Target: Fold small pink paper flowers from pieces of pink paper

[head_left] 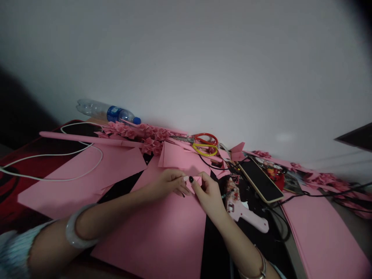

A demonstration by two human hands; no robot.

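Note:
Between my two hands is a small folded piece of pink paper point(190, 186), partly hidden by the fingers. My left hand point(171, 183) pinches its left side with thumb and fingertips. From the right, my right hand point(207, 190) grips it, the dark-nailed thumb lying on top. Both hands are above a large pink paper sheet point(162, 232) spread on the dark mat. Just beyond them stands a folded pink paper piece point(180, 155). A pink hot glue gun point(244, 213) lies to the right of my right hand, its nozzle end smeared with residue.
Folded pink paper flowers point(154, 139) are heaped at the back. Scissors point(205, 144) with red and yellow handles lie beside them. A plastic bottle point(107, 111) rests against the wall. A phone point(260, 180), a stack of pink sheets point(322, 232) and a white cable point(52, 155) lie around.

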